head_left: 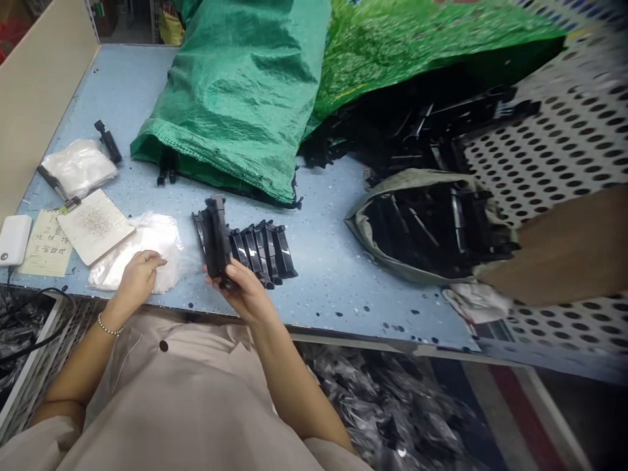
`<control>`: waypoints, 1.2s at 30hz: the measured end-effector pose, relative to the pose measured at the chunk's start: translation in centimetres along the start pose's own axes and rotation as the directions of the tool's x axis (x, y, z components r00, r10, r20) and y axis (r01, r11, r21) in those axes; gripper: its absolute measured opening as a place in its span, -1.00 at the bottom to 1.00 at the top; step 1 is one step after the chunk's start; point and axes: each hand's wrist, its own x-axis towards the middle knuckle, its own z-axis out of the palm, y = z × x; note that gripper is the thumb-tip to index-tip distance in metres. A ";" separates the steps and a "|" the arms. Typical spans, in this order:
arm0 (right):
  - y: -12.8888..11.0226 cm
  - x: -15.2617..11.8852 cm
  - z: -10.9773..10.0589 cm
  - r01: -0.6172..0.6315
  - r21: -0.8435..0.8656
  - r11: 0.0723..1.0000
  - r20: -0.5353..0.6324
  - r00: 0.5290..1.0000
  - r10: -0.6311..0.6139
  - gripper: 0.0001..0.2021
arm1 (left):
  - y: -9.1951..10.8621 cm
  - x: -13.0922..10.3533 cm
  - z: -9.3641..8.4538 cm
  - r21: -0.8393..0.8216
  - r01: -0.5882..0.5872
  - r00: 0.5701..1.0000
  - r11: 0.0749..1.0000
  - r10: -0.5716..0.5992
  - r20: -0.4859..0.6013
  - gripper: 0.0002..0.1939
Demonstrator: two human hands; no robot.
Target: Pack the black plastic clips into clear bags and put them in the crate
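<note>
My right hand [245, 288] is wrapped round the lower end of some long black plastic parts [216, 235], held upright over the front of the table. How many it holds, I cannot tell. Beside them, several similar black parts [265, 252] lie in a row on the blue tabletop. On the left, my left hand [140, 276] pinches at a stack of clear plastic bags [164, 239], its fingertips closed on the film. A thin white board [95, 226] with small specks on it overlaps the stack's left side.
A green woven sack [245, 85] lies at the back, with a brighter green sack [422, 46] spilling black parts beside it. At right sits an open grey sack [373, 222] of black parts. A yellow note [46, 245], white device [14, 241] and another bag stack [81, 167] lie left.
</note>
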 end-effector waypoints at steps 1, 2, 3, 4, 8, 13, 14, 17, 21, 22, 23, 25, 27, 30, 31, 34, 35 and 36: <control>0.1 -0.6 -0.1 -0.039 0.027 0.999 0.070 0.997 0.037 -0.55 | -0.2 0.2 0.3 0.010 0.019 1.000 1.000 -0.019 0.018 -0.60; 0.4 -1.1 -0.2 -0.103 0.044 0.994 0.147 0.984 0.096 -0.52 | -0.4 0.3 0.6 -0.001 0.041 0.999 0.999 -0.041 0.024 -0.60; 1.0 -1.5 -0.3 -0.180 0.046 0.983 0.212 0.963 0.166 -0.51 | -0.5 0.5 0.7 -0.024 0.062 0.998 0.998 -0.062 0.014 -0.60; 1.7 -1.8 -0.5 -0.253 0.040 0.967 0.249 0.939 0.236 -0.54 | -0.6 0.7 0.8 -0.048 0.077 0.997 0.996 -0.077 -0.009 -0.61; 4.7 -1.9 -1.0 -0.411 0.112 0.905 0.180 0.904 0.388 -0.67 | -0.3 0.4 1.0 -0.006 -0.031 0.990 1.000 0.030 -0.136 -0.53; 5.2 -1.0 -0.9 -0.409 0.263 0.873 0.188 0.910 0.370 -0.72 | 0.9 -1.7 2.6 0.155 -0.416 0.893 0.896 0.435 -0.115 -0.34; 5.0 -0.8 -0.9 -0.383 0.297 0.875 0.178 0.922 0.343 -0.73 | 1.0 -2.0 3.1 0.163 -0.459 0.872 0.873 0.478 -0.103 -0.32; 4.0 -0.5 -1.0 -0.314 0.378 0.871 0.172 0.948 0.267 -0.69 | 0.9 -1.9 4.2 0.198 -0.421 0.861 0.885 0.458 -0.219 -0.31; 3.1 -0.7 -1.5 -0.330 0.412 0.849 0.234 0.939 0.251 -0.62 | 1.0 -1.4 5.6 0.230 -0.458 0.806 0.859 0.510 -0.300 -0.31; 2.9 -0.8 -1.6 -0.303 0.420 0.855 0.210 0.950 0.233 -0.63 | 1.1 -1.4 6.0 0.222 -0.521 0.785 0.824 0.564 -0.256 -0.32; 2.7 -0.9 -1.7 -0.254 0.426 0.868 0.165 0.965 0.202 -0.64 | 1.3 -1.5 6.4 0.209 -0.566 0.768 0.798 0.602 -0.217 -0.32; 2.5 -1.2 -1.8 -0.130 0.406 0.905 0.042 0.991 0.123 -0.66 | 1.7 -1.5 7.4 0.192 -0.563 0.775 0.803 0.595 -0.213 -0.35; 2.6 -1.5 -1.8 -0.009 0.356 0.935 -0.091 0.995 0.045 -0.68 | 2.5 -1.6 8.5 0.173 -0.528 0.800 0.831 0.555 -0.228 -0.37; 2.8 -2.3 -2.0 0.127 0.282 0.951 -0.262 0.964 -0.051 -0.66 | 4.4 -1.6 9.9 0.030 -0.653 0.750 0.757 0.652 -0.114 -0.40; 2.8 -2.8 -2.5 0.180 0.255 0.950 -0.319 0.943 -0.093 -0.67 | 5.0 -1.6 10.2 -0.041 -0.687 0.726 0.726 0.684 -0.073 -0.41; 2.2 -5.0 -6.5 0.447 0.109 0.888 -0.558 0.767 -0.317 -0.67 | 6.2 -0.9 9.8 -0.225 -0.580 0.810 0.783 0.583 -0.058 -0.45; 1.9 -6.1 -8.8 0.554 0.032 0.832 -0.653 0.642 -0.402 -0.67 | 6.2 -0.5 9.4 -0.284 -0.487 0.869 0.826 0.492 -0.056 -0.49; 1.5 -7.3 -11.5 0.645 -0.058 0.762 -0.740 0.484 -0.466 -0.66 | 6.0 -0.1 9.0 -0.346 -0.377 0.921 0.859 0.387 -0.042 -0.53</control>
